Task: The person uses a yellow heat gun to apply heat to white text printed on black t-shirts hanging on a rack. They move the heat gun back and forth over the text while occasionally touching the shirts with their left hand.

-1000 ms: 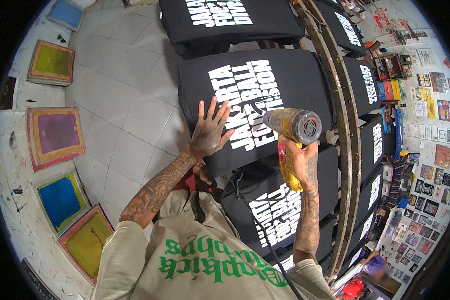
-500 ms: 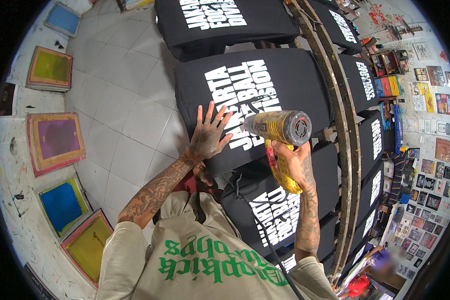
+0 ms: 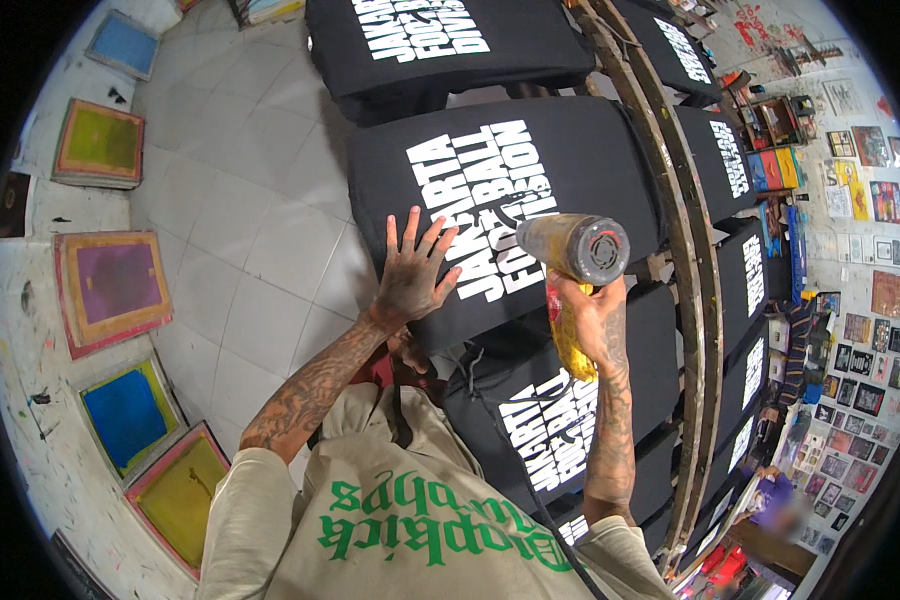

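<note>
In front of me a black shirt (image 3: 590, 150) with white block lettering lies stretched over a board. My right hand (image 3: 595, 318) is wrapped round the yellow handle of a heat gun (image 3: 570, 248), its grey barrel over the lower right of the print. The nozzle points left across the lettering. My left hand (image 3: 410, 270) rests on the shirt's left edge beside the print, palm down with fingers spread, and holds nothing. A dark cord (image 3: 530, 470) runs over the neighbouring black shirt (image 3: 505, 410) and down along my body.
More black printed shirts lie on boards before and beside me, such as the far shirt (image 3: 530, 60). Long wooden rails (image 3: 685, 250) divide two rows of boards. Framed screens (image 3: 115, 280) lean along the left wall. Another person (image 3: 770, 500) is at the lower right.
The heat gun in my right hand has shifted slightly right, and its barrel has turned. My left hand has moved only a little, staying on the shirt's edge.
</note>
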A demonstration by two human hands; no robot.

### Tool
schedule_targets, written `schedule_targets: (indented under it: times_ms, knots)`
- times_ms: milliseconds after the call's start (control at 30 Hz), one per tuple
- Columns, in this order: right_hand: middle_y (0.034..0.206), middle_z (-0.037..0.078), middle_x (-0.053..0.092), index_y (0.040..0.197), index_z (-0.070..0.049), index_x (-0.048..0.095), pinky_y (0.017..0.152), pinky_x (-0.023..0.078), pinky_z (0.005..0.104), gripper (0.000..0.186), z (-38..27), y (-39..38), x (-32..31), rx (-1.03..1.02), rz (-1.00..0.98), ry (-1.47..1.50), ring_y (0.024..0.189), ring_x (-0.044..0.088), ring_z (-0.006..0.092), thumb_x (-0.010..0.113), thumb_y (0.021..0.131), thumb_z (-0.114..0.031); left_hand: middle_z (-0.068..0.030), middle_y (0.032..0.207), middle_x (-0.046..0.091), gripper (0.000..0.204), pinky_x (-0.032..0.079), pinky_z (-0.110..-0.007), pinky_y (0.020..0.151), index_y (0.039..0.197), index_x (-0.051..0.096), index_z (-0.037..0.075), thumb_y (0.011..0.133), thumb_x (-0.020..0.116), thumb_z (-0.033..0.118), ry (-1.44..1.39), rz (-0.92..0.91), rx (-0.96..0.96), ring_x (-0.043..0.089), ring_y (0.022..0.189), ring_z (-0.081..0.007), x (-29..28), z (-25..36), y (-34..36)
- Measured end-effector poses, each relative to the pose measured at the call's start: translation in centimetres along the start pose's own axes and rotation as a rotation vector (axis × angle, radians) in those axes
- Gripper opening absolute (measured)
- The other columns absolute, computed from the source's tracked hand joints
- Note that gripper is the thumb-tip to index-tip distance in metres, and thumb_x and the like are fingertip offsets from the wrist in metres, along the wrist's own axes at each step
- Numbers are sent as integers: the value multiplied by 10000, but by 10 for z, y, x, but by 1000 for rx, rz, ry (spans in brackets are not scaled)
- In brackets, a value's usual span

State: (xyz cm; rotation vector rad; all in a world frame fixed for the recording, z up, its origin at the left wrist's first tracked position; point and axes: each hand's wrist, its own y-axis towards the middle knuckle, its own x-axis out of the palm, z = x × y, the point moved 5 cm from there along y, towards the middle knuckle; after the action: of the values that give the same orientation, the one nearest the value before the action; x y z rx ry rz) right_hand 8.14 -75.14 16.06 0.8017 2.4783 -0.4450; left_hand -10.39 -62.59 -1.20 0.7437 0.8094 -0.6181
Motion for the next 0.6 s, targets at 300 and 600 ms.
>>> schedule_targets:
  times_ms: [300, 600]
  knots:
    - [1081, 90, 718, 1157, 23, 658, 910, 525, 351, 321, -5, 4, 8, 19, 12, 56, 975, 664, 173, 757, 875, -94, -139, 1512, 446, 625, 111, -756, 1191, 1464, 505, 72, 945, 686, 369, -52, 77, 40, 242, 1515, -446, -3, -2, -1]
    - [1031, 73, 732, 1122, 23, 690, 898, 527, 346, 295, -2, 9, 11, -37, 22, 11, 933, 672, 156, 770, 864, -95, -155, 1517, 461, 616, 71, -757, 1176, 1442, 501, 63, 910, 697, 304, -55, 155, 26, 240, 1505, -453, -1, -5, -1]
